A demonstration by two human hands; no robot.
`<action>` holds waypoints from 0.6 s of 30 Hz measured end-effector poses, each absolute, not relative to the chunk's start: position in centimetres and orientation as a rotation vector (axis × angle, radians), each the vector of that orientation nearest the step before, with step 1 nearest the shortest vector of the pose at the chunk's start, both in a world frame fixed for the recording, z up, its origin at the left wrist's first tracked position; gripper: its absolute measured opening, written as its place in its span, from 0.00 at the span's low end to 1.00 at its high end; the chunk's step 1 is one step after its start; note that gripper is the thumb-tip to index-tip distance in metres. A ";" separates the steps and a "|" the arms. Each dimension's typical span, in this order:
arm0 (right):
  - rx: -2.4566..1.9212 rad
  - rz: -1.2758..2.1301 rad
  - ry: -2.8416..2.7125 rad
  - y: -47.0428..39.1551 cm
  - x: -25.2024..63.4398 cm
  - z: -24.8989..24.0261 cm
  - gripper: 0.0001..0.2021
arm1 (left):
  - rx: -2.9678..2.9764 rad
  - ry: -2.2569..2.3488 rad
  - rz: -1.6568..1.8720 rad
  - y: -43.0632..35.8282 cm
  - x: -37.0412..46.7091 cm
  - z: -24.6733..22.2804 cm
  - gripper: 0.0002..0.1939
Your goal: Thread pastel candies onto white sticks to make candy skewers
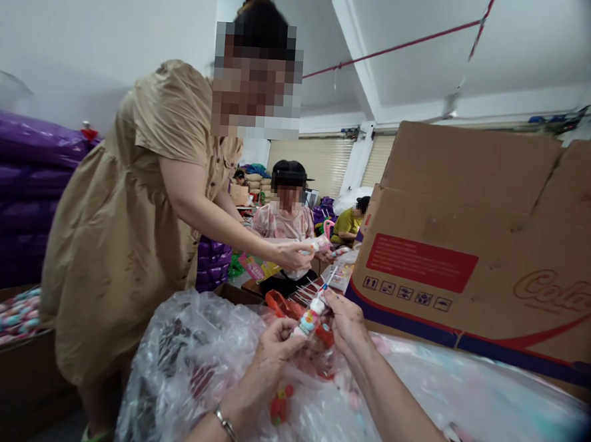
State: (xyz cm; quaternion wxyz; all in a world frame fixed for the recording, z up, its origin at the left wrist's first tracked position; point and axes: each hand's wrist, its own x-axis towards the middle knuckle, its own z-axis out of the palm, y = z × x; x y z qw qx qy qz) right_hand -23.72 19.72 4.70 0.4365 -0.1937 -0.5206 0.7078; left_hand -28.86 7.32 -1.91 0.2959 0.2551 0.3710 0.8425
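Note:
Between my two hands is a marshmallow stick [309,316], a white stick threaded with pastel white, blue and pinkish pieces, tilted up to the right. My left hand [276,343], with a metal bracelet at the wrist, pinches its lower end. My right hand [345,321] grips the upper end, near a small blue part below the bare stick tip. Beneath my hands spreads a clear plastic bag [202,349]. Just beyond them lie several white sticks [307,290] and an orange-red strip [280,305]. A small red and yellow figure [280,403] shows below my left hand.
A large cardboard box [426,215] rises at the right. At the left, a person in a tan dress [165,140] leans over, holding a pastel item out to a seated person [285,220]. Purple packs [16,197] and a box of pastel pieces [6,317] stand far left.

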 end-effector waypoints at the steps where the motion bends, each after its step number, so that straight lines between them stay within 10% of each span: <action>1: -0.482 1.762 -1.295 19.7 -23.7 4.7 0.19 | 0.678 0.986 2.242 7.4 -28.9 -2.0 0.23; 18: -0.456 1.802 -1.353 19.9 -23.1 5.1 0.16 | 0.703 1.029 2.236 6.6 -28.5 -1.0 0.23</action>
